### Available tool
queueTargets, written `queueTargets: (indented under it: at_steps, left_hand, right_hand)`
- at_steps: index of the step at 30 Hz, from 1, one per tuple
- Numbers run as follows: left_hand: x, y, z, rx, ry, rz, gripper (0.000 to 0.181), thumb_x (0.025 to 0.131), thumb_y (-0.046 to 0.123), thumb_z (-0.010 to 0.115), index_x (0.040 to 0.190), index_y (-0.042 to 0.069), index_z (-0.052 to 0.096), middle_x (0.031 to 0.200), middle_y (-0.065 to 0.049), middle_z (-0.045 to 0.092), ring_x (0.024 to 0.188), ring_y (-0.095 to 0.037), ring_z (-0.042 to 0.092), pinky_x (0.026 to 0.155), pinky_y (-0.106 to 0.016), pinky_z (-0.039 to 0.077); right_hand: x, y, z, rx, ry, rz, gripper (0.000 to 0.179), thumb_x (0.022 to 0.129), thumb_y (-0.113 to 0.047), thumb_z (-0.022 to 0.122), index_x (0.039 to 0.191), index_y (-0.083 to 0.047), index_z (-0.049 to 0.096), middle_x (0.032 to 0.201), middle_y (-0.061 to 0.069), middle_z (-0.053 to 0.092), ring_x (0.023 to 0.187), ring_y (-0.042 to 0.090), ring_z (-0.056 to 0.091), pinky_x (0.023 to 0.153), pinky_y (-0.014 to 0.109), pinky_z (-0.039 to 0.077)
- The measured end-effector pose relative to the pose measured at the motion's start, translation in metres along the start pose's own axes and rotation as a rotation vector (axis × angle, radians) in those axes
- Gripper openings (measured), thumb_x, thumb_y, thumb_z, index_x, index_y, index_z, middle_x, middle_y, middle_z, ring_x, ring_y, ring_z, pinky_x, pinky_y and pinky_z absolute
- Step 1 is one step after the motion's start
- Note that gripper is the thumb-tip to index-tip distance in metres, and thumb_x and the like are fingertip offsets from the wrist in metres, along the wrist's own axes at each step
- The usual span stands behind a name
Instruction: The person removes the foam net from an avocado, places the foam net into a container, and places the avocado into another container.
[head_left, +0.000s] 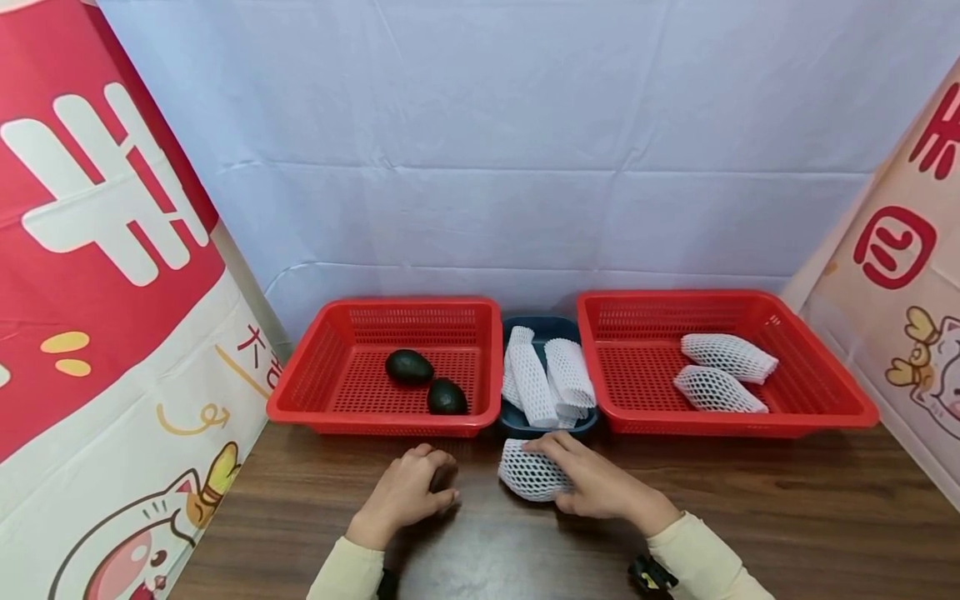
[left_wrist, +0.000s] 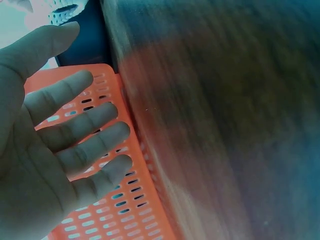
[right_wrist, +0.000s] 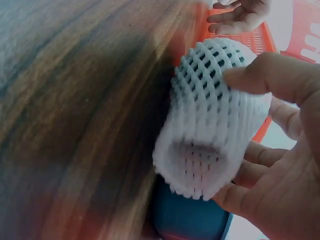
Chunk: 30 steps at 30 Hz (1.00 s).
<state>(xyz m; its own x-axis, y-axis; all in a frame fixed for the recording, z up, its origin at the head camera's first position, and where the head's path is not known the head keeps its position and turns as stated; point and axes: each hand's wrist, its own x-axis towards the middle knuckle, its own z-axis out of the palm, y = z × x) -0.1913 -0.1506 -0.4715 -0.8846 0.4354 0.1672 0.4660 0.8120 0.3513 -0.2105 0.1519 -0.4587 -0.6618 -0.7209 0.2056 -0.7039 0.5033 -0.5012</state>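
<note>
Between its thumb and fingers my right hand holds a white foam net sleeve. Dark green shows through the stretched mesh at one end, so an avocado seems to be inside; the sleeve's other end gapes in the right wrist view. To the left, my left hand is held low over the table with its fingers spread and relaxed. Its palm holds nothing in the left wrist view. Two bare avocados lie in the left red basket, beyond that hand.
A dark blue tray with several white foam net sleeves stands between the baskets. The right red basket contains two net-covered pieces. All stand on a brown wooden table, before a pale cloth backdrop.
</note>
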Motion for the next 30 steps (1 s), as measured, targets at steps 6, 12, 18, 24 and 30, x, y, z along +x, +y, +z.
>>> queueTargets:
  at_steps: [6, 12, 18, 24, 30]
  left_hand:
    - [-0.002, 0.004, -0.011, -0.003, 0.03, 0.007, 0.037, 0.073, 0.027, 0.077, 0.102, 0.007, 0.067, 0.093, -0.005, 0.059, 0.08, -0.017, 0.057, 0.067, -0.038, 0.049]
    - [-0.002, 0.005, -0.016, 0.006, 0.047, 0.018, 0.038, 0.074, 0.029, 0.077, 0.104, 0.007, 0.066, 0.096, -0.006, 0.06, 0.085, -0.021, 0.059, 0.069, -0.04, 0.049]
    - [-0.003, 0.005, -0.018, -0.006, 0.044, 0.021, 0.039, 0.075, 0.028, 0.077, 0.105, 0.006, 0.066, 0.096, -0.007, 0.06, 0.085, -0.023, 0.059, 0.069, -0.041, 0.049]
    - [-0.003, 0.007, -0.016, -0.002, 0.059, 0.022, 0.039, 0.074, 0.028, 0.077, 0.105, 0.007, 0.066, 0.096, -0.006, 0.06, 0.087, -0.021, 0.059, 0.069, -0.041, 0.049]
    - [-0.001, 0.014, -0.012, -0.005, 0.079, 0.047, 0.039, 0.074, 0.03, 0.076, 0.105, 0.009, 0.066, 0.096, -0.003, 0.059, 0.088, -0.02, 0.058, 0.07, -0.041, 0.048]
  right_hand:
    - [0.002, -0.007, -0.013, 0.028, 0.005, 0.043, 0.064, 0.072, -0.01, 0.075, 0.13, -0.011, 0.048, 0.121, 0.004, 0.047, 0.106, 0.021, 0.05, 0.087, 0.042, 0.043]
    - [0.005, -0.01, -0.018, 0.021, -0.001, 0.053, 0.061, 0.073, -0.013, 0.076, 0.128, -0.011, 0.05, 0.118, 0.005, 0.048, 0.105, 0.022, 0.051, 0.086, 0.043, 0.044]
    - [0.007, -0.01, -0.017, 0.009, 0.003, 0.052, 0.06, 0.073, -0.014, 0.076, 0.128, -0.012, 0.05, 0.118, 0.005, 0.048, 0.105, 0.021, 0.051, 0.086, 0.042, 0.044]
    - [0.007, -0.011, -0.018, 0.012, -0.001, 0.059, 0.06, 0.073, -0.015, 0.076, 0.127, -0.01, 0.051, 0.119, 0.007, 0.049, 0.107, 0.023, 0.051, 0.087, 0.043, 0.044]
    - [0.0, -0.011, -0.023, 0.045, -0.019, 0.114, 0.06, 0.074, -0.016, 0.077, 0.127, -0.006, 0.051, 0.119, 0.009, 0.049, 0.107, 0.027, 0.049, 0.086, 0.048, 0.042]
